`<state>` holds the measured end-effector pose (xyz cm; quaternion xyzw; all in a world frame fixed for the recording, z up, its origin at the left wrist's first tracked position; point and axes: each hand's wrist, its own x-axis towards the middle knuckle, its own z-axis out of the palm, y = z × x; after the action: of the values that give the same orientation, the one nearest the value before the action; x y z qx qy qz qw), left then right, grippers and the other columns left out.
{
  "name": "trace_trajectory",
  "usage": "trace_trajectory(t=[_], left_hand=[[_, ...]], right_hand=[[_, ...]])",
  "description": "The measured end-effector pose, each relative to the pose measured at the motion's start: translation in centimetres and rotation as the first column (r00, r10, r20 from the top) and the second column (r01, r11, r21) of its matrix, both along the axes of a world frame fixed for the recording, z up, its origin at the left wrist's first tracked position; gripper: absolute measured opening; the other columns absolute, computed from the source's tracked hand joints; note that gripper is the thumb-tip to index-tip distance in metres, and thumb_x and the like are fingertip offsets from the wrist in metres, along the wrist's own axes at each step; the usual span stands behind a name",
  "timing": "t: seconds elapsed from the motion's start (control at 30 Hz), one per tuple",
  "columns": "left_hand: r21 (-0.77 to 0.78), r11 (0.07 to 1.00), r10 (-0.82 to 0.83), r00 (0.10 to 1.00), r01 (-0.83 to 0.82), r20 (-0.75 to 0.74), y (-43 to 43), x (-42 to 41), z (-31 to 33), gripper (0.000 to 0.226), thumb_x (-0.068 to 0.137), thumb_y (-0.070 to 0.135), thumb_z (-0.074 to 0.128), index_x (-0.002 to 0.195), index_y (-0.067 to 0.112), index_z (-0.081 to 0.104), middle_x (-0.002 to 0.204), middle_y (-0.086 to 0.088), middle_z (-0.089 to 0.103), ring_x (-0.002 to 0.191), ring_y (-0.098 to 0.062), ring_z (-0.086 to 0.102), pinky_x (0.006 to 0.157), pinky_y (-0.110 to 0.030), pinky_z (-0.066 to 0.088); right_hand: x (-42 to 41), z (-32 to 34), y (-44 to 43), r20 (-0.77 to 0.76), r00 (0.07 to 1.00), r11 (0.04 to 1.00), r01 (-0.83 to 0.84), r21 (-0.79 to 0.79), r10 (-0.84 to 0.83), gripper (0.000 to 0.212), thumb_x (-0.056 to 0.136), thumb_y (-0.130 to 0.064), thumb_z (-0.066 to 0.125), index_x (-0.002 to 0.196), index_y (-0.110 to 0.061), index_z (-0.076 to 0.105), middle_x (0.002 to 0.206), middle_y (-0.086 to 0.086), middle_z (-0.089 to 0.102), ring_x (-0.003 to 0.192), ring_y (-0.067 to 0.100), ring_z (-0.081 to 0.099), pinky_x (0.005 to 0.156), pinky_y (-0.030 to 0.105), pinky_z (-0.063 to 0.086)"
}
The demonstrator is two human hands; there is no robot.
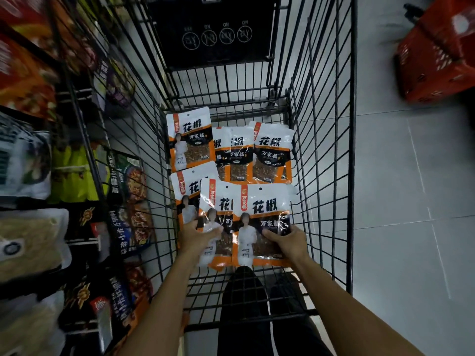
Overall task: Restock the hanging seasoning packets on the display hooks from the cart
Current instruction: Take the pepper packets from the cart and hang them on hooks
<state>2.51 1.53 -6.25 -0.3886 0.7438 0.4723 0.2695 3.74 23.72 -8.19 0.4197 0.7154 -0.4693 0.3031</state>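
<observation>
Several white-and-orange seasoning packets lie on the floor of a black wire cart [322, 160]. My left hand [196, 236] grips the lower part of one packet [218, 209] at the near left. My right hand [288, 242] holds the neighbouring packet [264, 209] by its lower right corner, thumb on its front. Another packet [190, 137] lies at the far left of the cart, with more packets [272, 150] overlapping at the far right. No display hooks can be made out.
Shelves with hanging food packets [131, 201] run along the left, close to the cart's side. A red plastic basket [437, 55] sits on the tiled floor at the upper right. My dark trouser legs [244, 304] show beneath the cart's near end.
</observation>
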Motion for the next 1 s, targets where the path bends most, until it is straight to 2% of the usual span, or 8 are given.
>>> trace_trajectory(t=[0.1,0.2,0.3,0.53,0.67,0.87,0.93,1.0], left_hand=[[0.061,0.995,0.083,0.996,-0.084,0.010,-0.1,-0.1,1.5,0.061,0.074,0.020,0.080,0.127,0.000,0.055,0.127,-0.015,0.059,0.108,-0.026,0.058,0.089,-0.035,0.050],[0.103,0.983,0.157,0.986,-0.151,-0.053,-0.1,0.2,3.6,0.048,0.080,0.015,0.075,0.122,0.001,0.057,0.122,-0.019,0.060,0.103,-0.027,0.060,0.078,-0.031,0.053],[0.141,0.953,0.284,0.952,-0.268,-0.110,-0.5,0.9,6.8,0.014,0.083,0.011,0.071,0.090,0.011,0.060,0.097,-0.012,0.066,0.079,-0.019,0.062,0.060,-0.022,0.046],[0.143,0.900,0.436,0.841,-0.413,-0.321,-2.6,5.3,16.0,0.043,0.080,0.025,0.075,0.113,0.003,0.059,0.109,-0.011,0.065,0.102,-0.026,0.061,0.092,-0.041,0.051],[0.159,0.839,0.528,0.710,-0.520,-0.466,-2.6,9.9,21.8,0.016,0.077,0.024,0.075,0.087,0.017,0.065,0.082,0.001,0.071,0.074,-0.011,0.068,0.061,-0.023,0.049],[0.138,0.652,0.632,0.435,-0.746,-0.641,-1.5,19.8,30.6,0.011,0.077,0.017,0.076,0.079,0.017,0.065,0.070,0.003,0.070,0.072,-0.019,0.065,0.058,-0.023,0.053],[0.126,0.595,0.639,0.372,-0.794,-0.673,-0.7,23.7,33.3,0.029,0.075,0.025,0.078,0.095,0.008,0.066,0.084,-0.001,0.072,0.077,-0.017,0.065,0.063,-0.023,0.052],[0.135,0.523,0.658,0.298,-0.842,-0.691,0.1,27.8,35.7,0.058,0.072,0.031,0.079,0.117,0.000,0.060,0.113,-0.016,0.066,0.098,-0.028,0.064,0.082,-0.040,0.053]], right_hand=[[-0.4,1.8,0.2,-0.068,0.997,0.987,0.035,-0.158,-0.046,0.023,0.067,-0.013,0.084,0.081,-0.011,0.066,0.081,0.003,0.070,0.067,0.009,0.066,0.053,0.016,0.053],[-1.2,4.5,0.1,-0.155,0.988,0.974,-0.025,-0.227,-0.010,0.018,0.072,-0.008,0.080,0.079,-0.016,0.066,0.080,0.001,0.070,0.068,0.009,0.067,0.054,0.015,0.053],[-2.4,7.5,0.3,-0.241,0.970,0.952,-0.097,-0.291,0.025,0.016,0.076,-0.004,0.076,0.086,-0.014,0.067,0.082,0.001,0.072,0.069,0.009,0.070,0.056,0.019,0.055],[-5.4,16.0,-0.4,-0.441,0.873,0.861,-0.377,-0.341,0.208,0.015,0.073,-0.014,0.080,0.083,-0.014,0.070,0.084,0.005,0.074,0.076,0.017,0.071,0.067,0.029,0.057],[-6.0,20.9,-1.6,-0.532,0.775,0.750,-0.566,-0.342,0.341,0.023,0.070,-0.020,0.082,0.087,-0.011,0.070,0.087,0.010,0.075,0.080,0.025,0.072,0.074,0.037,0.057],[-2.5,29.1,-4.5,-0.667,0.604,0.520,-0.774,-0.362,0.436,0.030,0.071,-0.018,0.081,0.097,-0.006,0.071,0.092,0.009,0.075,0.086,0.026,0.071,0.076,0.035,0.056],[-0.5,31.7,-5.7,-0.713,0.550,0.456,-0.817,-0.352,0.435,0.020,0.072,-0.014,0.080,0.090,-0.010,0.073,0.090,0.007,0.075,0.085,0.025,0.071,0.076,0.034,0.055],[1.8,34.2,-7.0,-0.737,0.512,0.384,-0.850,-0.360,0.441,0.017,0.072,-0.014,0.080,0.087,-0.015,0.073,0.094,0.009,0.075,0.088,0.024,0.071,0.081,0.037,0.056]])
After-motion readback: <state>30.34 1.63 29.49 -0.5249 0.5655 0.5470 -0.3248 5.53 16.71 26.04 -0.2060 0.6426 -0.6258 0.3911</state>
